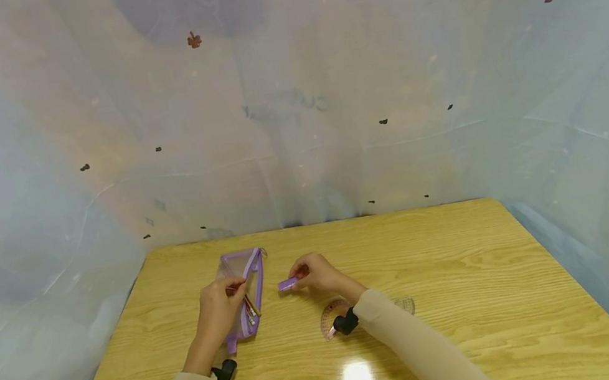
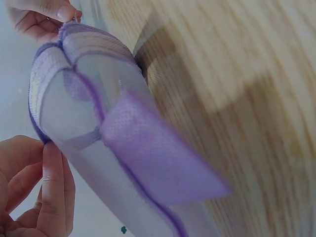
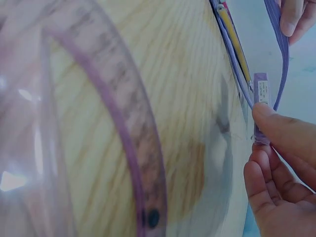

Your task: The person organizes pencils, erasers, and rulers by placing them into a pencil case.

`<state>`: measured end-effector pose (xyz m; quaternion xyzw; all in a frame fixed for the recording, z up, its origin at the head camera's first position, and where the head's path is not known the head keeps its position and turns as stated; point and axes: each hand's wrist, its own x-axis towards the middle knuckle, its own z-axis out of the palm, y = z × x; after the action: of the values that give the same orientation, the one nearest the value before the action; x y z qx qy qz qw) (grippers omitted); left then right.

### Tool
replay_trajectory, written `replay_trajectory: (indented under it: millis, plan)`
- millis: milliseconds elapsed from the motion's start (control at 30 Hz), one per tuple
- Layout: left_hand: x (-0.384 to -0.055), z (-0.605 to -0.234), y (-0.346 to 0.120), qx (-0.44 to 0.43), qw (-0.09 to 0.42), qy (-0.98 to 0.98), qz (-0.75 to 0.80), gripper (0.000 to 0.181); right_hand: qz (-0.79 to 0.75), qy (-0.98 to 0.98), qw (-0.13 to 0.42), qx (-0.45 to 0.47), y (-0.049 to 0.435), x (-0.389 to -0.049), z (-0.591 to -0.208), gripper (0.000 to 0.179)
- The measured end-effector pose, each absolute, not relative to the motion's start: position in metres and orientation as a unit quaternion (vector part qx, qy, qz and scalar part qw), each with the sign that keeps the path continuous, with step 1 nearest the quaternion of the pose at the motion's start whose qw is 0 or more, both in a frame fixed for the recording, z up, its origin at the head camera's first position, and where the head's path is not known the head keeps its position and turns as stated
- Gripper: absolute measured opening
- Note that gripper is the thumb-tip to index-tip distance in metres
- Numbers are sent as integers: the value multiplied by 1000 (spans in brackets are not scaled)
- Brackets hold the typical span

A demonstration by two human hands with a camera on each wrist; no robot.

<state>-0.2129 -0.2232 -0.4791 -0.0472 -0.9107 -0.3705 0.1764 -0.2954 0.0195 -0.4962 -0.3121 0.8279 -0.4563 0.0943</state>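
My left hand (image 1: 218, 305) pinches the zippered edge of a see-through purple pencil case (image 1: 257, 289) lying on the table. The case gapes along its zipper, with several pencils (image 1: 250, 311) showing inside. In the left wrist view, the fingers of the left hand (image 2: 42, 190) grip the purple rim, and a purple tab (image 2: 158, 148) sticks out from the case end. To the right of the case, my right hand (image 1: 316, 271) holds a small purple eraser (image 1: 287, 285) between thumb and fingers. A white printed label shows on the eraser (image 3: 263, 91) in the right wrist view.
A pinkish clear protractor (image 1: 327, 318) lies on the table beneath the right wrist. Another clear curved measuring piece (image 1: 406, 305) shows past the right forearm. The wooden table (image 1: 459, 260) ends at a pale draped cloth (image 1: 309, 183) behind and at both sides.
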Motion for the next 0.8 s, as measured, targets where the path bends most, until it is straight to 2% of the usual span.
replay_trajectory:
  millis: [800]
  plan:
    - [-213, -479, -225, -47, 179, -909, -374, 11, -465, 818, 105, -322, -13, -286, -497, 18]
